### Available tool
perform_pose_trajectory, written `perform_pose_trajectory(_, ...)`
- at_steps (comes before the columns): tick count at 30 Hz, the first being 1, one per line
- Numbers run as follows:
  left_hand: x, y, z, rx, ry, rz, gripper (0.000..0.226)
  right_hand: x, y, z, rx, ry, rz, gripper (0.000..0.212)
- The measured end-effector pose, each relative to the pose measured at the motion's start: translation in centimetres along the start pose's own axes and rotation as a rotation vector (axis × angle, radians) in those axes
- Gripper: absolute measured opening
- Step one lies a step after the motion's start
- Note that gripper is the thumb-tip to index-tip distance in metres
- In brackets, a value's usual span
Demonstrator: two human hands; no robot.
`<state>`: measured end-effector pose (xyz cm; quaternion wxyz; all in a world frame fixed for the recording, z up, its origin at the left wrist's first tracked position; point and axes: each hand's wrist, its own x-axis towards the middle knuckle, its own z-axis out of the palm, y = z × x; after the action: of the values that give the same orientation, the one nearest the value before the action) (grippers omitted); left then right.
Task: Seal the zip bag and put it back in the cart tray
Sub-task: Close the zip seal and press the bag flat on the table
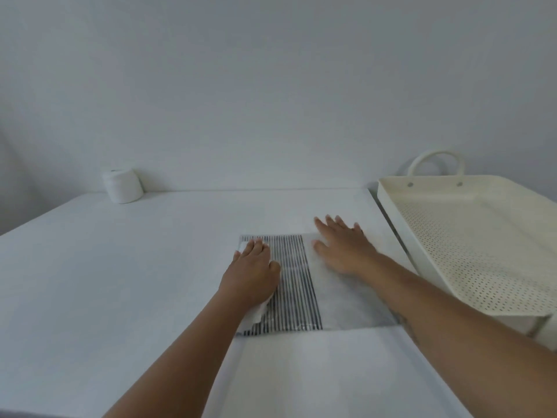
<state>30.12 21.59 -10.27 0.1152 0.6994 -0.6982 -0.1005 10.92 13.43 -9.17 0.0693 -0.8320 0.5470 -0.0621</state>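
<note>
Both hands flat on zip bag (337, 300) (seal unclear), cart tray (401, 233) cropped rt.

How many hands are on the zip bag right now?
2: the left hand presses the zip bag at its striped left side; the right hand lies flat on its clear right part.

Cart tray (401, 206) cut off right; zip bag (346, 297) seal unclear.

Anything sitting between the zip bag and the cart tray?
Nothing. In the head view, only a bare strip of white table separates the zip bag from the cart tray.
</note>
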Motion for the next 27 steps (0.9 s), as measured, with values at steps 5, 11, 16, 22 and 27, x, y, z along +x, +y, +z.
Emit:
perform_pose_trajectory(5, 0.2, 0.2, 0.3, 0.151, -0.028, -0.017, 0.057, -4.1, -6.4, 3.6, 0.138, -0.027, -0.183, 0.054)
perform_pose_trajectory(11, 0.0, 0.4, 0.2, 0.137, -0.014, -0.032, 0.06, -4.7, -2.9, 3.5, -0.021, -0.055, -0.111, 0.06)
perform_pose_trajectory(16, -0.1, 0.4, 0.3, 0.128, -0.003, -0.038, 0.061, -5.2, 2.1, 1.9, -0.081, -0.124, 0.046, 0.067)
perform_pose_trajectory(22, -0.2, 0.4, 0.2, 0.085, 0.002, -0.046, 0.061, -5.4, 2.3, -0.7, -0.189, -0.079, 0.143, 0.061)
perform_pose_trajectory(27, 0.1, 0.5, 0.2, 0.125, -0.003, -0.038, 0.062, -7.7, -3.2, 1.3, 0.036, -0.026, -0.136, 0.057)
